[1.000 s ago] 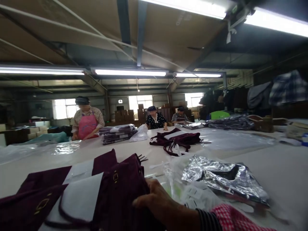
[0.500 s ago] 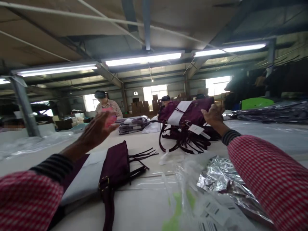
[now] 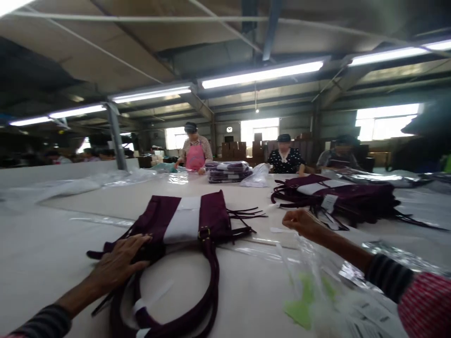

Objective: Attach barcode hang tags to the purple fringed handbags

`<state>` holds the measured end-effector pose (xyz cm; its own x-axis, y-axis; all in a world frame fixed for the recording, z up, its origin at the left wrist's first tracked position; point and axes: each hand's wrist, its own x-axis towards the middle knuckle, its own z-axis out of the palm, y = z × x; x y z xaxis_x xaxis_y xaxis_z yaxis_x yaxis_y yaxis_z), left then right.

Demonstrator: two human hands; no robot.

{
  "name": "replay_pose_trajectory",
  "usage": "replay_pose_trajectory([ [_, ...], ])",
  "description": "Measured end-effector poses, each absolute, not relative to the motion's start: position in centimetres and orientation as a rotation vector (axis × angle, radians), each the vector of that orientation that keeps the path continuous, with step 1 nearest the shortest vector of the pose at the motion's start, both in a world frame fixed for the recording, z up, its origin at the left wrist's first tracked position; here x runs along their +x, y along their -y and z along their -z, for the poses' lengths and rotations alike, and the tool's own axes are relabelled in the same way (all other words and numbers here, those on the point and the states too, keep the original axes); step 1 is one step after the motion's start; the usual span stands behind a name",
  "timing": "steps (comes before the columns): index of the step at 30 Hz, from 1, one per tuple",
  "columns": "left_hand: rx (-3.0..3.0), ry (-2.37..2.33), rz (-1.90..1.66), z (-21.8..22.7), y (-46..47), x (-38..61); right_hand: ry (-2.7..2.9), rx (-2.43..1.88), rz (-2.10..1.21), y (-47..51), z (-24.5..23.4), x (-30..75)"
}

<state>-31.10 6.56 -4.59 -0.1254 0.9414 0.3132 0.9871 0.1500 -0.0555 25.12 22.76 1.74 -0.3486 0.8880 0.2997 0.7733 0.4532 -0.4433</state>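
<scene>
The left hand (image 3: 118,263) is palm down, fingers (image 3: 138,241) stretched forward, thumb (image 3: 139,266) spread aside. The right forearm (image 3: 347,248) slants inward and leftward, the right hand (image 3: 299,222) loosely curled with its fingers bent in.

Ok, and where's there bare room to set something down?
Bare white tabletop shows between the looped purple strap and the clear plastic wrapping, and left of your left hand. It's crowded right, around the piled purple bags and crinkled silver foil.

Left fingers (image 3: 140,240) on purple bag (image 3: 164,213), right fingers (image 3: 289,218) near stacked bags (image 3: 362,193)
</scene>
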Motion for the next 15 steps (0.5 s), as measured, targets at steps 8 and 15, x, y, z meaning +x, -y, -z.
replay_pose_trajectory([
  [8,-1.828,2.175,0.218,4.8,-9.3,-27.9,2.451,-1.315,-0.198,-20.7,3.7,9.1],
  [15,-1.862,2.134,0.309,3.9,-9.4,-28.6,2.483,-1.408,-0.007,-21.3,3.8,3.5],
])
